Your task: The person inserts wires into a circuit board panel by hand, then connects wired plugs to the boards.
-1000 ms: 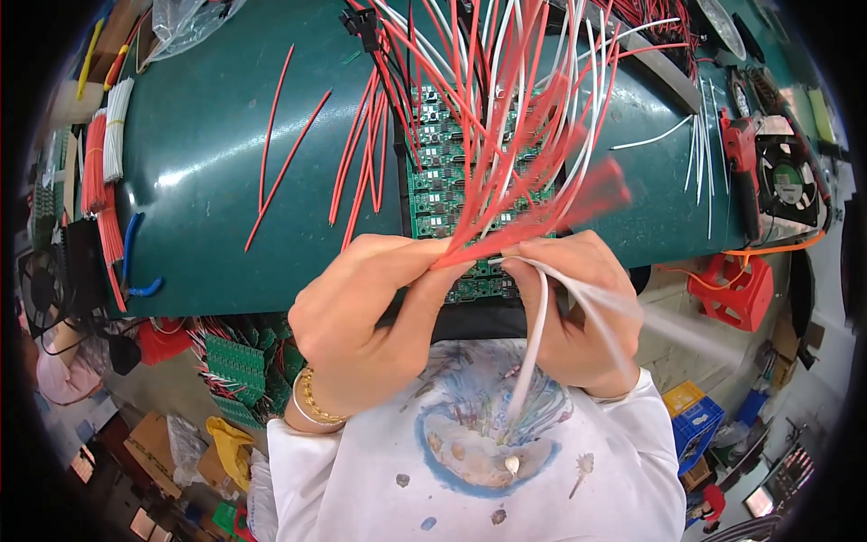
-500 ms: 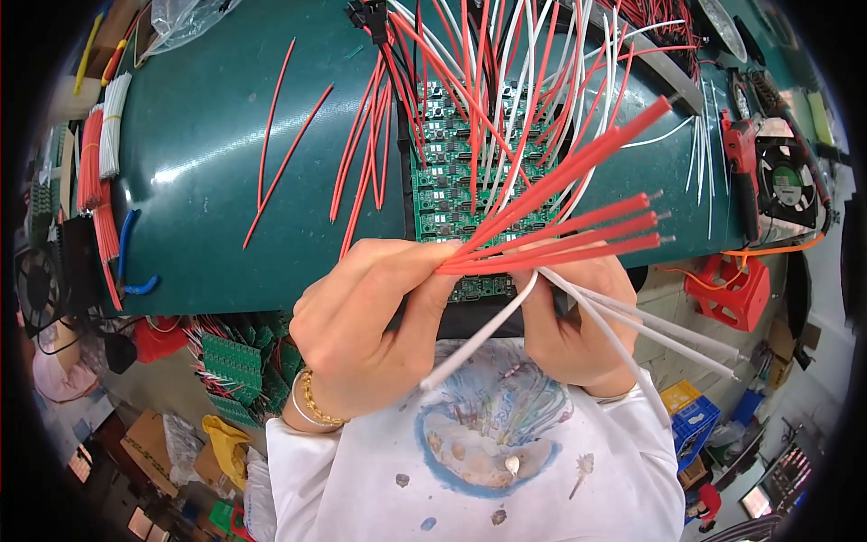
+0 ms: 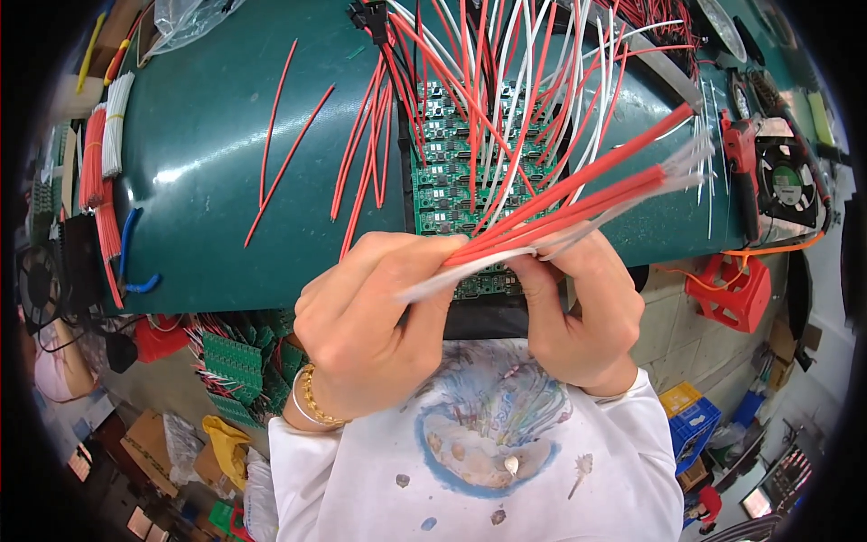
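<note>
Between thumb and fingers of my left hand is a bundle of red wires, fanning up to the right with bared tips. Close beside it, my right hand pinches several white wires, blurred by motion. One white end crosses over my left fingers. Beyond both hands lies a panel of green circuit boards with many red and white wires standing up from it. A black connector with wires rests at its far left.
Loose red wires lie on the green table mat. Red and white wire bundles sit at the left edge. A red-handled tool and a fan stand at right. Circuit boards hang below the table; another person's arm shows at far left.
The white wires have swung up beside the red ones, which are drawn closer together and reach further right. My two hands stay nearly in place.
</note>
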### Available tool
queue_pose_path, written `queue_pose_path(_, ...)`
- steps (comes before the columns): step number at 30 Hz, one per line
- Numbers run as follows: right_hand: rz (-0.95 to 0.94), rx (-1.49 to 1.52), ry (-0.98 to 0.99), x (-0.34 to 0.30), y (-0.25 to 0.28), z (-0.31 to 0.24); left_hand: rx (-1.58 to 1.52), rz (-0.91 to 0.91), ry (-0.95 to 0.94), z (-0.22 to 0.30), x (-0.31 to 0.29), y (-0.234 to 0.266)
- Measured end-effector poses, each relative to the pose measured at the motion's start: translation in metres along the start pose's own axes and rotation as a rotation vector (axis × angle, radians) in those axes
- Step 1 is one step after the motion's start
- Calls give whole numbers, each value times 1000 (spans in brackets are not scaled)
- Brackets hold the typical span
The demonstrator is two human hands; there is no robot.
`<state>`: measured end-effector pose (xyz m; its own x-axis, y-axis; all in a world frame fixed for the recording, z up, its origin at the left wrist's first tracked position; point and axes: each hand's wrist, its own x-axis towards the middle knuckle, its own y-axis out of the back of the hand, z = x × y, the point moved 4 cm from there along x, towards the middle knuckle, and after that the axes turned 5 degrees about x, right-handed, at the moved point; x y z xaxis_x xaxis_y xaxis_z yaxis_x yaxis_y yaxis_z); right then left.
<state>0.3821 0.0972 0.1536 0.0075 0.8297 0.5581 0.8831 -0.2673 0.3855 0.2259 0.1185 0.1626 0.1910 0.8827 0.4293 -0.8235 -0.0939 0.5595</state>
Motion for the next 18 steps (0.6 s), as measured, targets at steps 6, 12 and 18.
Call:
queue_pose_path(6,186,243,-407,-13,18,7,-63,-70,79,5,5,-4)
queue_pose_path(12,278,271,-366,-22,47,23,-425,61,524,-9,-5,7)
queue_pose_path(18,131,78,-139,-20,41,18,-458,-35,279,14,1,-16)
